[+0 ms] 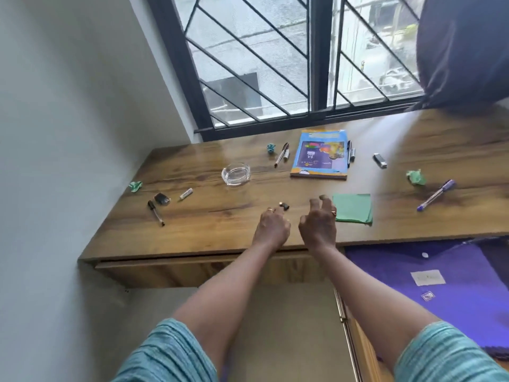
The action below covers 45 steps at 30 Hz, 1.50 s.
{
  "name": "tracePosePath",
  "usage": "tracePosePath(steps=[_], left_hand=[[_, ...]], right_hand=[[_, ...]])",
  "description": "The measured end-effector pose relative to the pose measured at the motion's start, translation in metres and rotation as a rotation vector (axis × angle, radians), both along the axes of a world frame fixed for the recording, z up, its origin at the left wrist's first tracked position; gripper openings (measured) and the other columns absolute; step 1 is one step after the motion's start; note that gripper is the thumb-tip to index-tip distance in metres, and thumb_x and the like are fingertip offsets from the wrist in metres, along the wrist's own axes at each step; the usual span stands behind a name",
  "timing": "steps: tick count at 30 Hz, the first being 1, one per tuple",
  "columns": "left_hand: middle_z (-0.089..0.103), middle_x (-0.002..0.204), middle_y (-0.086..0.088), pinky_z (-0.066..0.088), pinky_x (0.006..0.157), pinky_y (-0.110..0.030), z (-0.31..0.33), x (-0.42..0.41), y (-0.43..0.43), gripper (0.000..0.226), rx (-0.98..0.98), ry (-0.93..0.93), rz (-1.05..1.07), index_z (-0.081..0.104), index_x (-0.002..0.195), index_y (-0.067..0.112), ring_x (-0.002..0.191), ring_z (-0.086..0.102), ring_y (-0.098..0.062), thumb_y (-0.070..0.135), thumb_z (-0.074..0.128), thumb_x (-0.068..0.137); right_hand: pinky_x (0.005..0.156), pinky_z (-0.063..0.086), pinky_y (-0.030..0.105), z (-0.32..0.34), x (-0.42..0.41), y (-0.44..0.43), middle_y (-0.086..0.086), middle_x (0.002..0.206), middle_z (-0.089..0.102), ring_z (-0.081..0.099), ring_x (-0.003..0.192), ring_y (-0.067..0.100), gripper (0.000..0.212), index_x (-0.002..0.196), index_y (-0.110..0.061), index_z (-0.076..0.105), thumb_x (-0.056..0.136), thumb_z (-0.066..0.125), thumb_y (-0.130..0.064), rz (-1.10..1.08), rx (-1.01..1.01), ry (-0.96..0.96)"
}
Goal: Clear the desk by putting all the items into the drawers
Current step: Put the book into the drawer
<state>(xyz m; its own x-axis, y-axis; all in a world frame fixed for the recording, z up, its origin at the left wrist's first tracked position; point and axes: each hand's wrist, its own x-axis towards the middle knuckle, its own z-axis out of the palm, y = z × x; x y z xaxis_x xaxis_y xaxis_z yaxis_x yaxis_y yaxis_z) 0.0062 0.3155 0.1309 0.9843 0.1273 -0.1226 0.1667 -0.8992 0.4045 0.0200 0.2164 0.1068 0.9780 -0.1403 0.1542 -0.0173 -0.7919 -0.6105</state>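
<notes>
Left hand [271, 227]: fingers curled under, above the desk's [192, 216] near edge; a small black cap [285, 206] lies just past the knuckles, contact cannot be told.
Right hand [319, 224]: fingers spread and bent, gripping nothing, just beside the green paper [354, 208].
On the desk: book [321, 154], glass ashtray [236, 175], purple pen [436, 194], crumpled paper ball [416, 177].
Drawer [363, 351]: open at right, with a purple folder [399, 271] inside.

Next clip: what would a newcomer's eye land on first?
The left hand and right hand reach over the near edge of the wooden desk. Behind them lies a bright blue-covered book; a flat green paper square sits beside the right hand. A purple plastic folder lies in the open drawer at right.
</notes>
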Motion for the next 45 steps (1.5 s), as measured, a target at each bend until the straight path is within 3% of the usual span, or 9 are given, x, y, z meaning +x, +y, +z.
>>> tracePosePath(steps=[6, 16, 26, 30, 32, 34, 37, 41, 45], left_hand=[[0.054, 0.133, -0.024, 0.037, 0.101, -0.031, 0.009, 0.075, 0.003, 0.038, -0.115, 0.052, 0.080, 0.051, 0.130, -0.002, 0.126, 0.048, -0.035, 0.010, 0.043, 0.094], [0.053, 0.133, -0.025, 0.040, 0.098, -0.033, 0.005, 0.200, -0.005, 0.035, -0.278, 0.151, 0.109, 0.052, 0.126, -0.006, 0.125, 0.048, -0.037, 0.007, 0.037, 0.097], [0.060, 0.123, -0.024, 0.052, 0.093, -0.044, -0.047, 0.286, -0.013, 0.042, -0.704, 0.265, 0.217, 0.058, 0.120, -0.002, 0.114, 0.060, -0.037, 0.017, 0.053, 0.083], [0.066, 0.098, -0.020, 0.056, 0.082, -0.052, -0.040, 0.293, -0.023, 0.040, -0.894, 0.152, 0.196, 0.060, 0.097, 0.001, 0.087, 0.068, -0.030, 0.016, 0.052, 0.060], [0.065, 0.101, -0.018, 0.054, 0.082, -0.059, -0.038, 0.295, -0.026, 0.035, -0.908, 0.072, 0.182, 0.053, 0.091, 0.010, 0.089, 0.068, -0.031, 0.022, 0.054, 0.059], [0.060, 0.111, -0.016, 0.055, 0.083, -0.054, -0.002, 0.267, -0.028, 0.036, -0.887, 0.015, 0.158, 0.045, 0.097, 0.013, 0.097, 0.065, -0.034, 0.026, 0.057, 0.067], [0.053, 0.109, -0.011, 0.059, 0.074, -0.045, 0.057, 0.216, -0.034, 0.028, -0.921, -0.089, 0.155, 0.042, 0.112, 0.004, 0.093, 0.062, -0.030, 0.013, 0.055, 0.089], [0.054, 0.110, -0.017, 0.055, 0.056, -0.031, 0.089, 0.172, -0.036, 0.019, -1.062, -0.237, 0.209, 0.038, 0.101, 0.008, 0.079, 0.061, -0.024, 0.005, 0.053, 0.092], [0.054, 0.117, -0.022, 0.055, 0.055, -0.029, 0.108, 0.122, -0.032, 0.022, -1.152, -0.326, 0.262, 0.036, 0.100, 0.007, 0.084, 0.060, -0.026, 0.001, 0.054, 0.089]], right_hand=[[0.095, 0.041, 0.039, 0.003, 0.061, -0.028, 0.022, 0.131, 0.044, 0.046, 0.115, 0.040, 0.035, 0.118, 0.003, 0.055, 0.084, 0.050, -0.003, -0.121, 0.027, 0.072], [0.100, 0.038, 0.038, -0.009, 0.163, -0.044, 0.022, 0.127, 0.045, 0.045, 0.118, 0.039, 0.038, 0.123, -0.001, 0.052, 0.090, 0.053, -0.018, -0.278, 0.064, 0.248], [0.092, 0.042, 0.036, -0.022, 0.182, -0.043, 0.021, 0.121, 0.048, 0.046, 0.113, 0.037, 0.037, 0.120, -0.003, 0.051, 0.087, 0.056, -0.017, -0.356, 0.021, 0.232], [0.095, 0.042, 0.037, -0.019, 0.183, -0.046, 0.023, 0.119, 0.050, 0.048, 0.114, 0.039, 0.047, 0.123, -0.004, 0.047, 0.085, 0.064, -0.026, -0.319, 0.027, 0.230], [0.094, 0.042, 0.039, -0.012, 0.183, -0.046, 0.023, 0.120, 0.050, 0.047, 0.116, 0.040, 0.049, 0.125, -0.005, 0.043, 0.087, 0.063, -0.028, -0.295, 0.013, 0.236], [0.095, 0.042, 0.040, -0.004, 0.181, -0.044, 0.022, 0.121, 0.050, 0.046, 0.117, 0.039, 0.046, 0.125, -0.005, 0.044, 0.089, 0.060, -0.029, -0.270, -0.046, 0.217], [0.099, 0.036, 0.044, 0.007, 0.175, -0.038, 0.018, 0.126, 0.050, 0.046, 0.115, 0.038, 0.041, 0.125, -0.007, 0.047, 0.089, 0.056, -0.026, -0.294, -0.265, 0.101], [0.104, 0.020, 0.066, 0.032, 0.152, -0.025, 0.020, 0.131, 0.052, 0.043, 0.123, 0.044, 0.047, 0.127, -0.007, 0.051, 0.085, 0.061, -0.027, -0.351, -0.385, -0.029], [0.095, 0.036, 0.065, 0.057, 0.120, -0.014, 0.016, 0.119, 0.063, 0.054, 0.117, 0.044, 0.046, 0.118, -0.011, 0.059, 0.075, 0.070, -0.019, -0.303, -0.420, -0.213]])
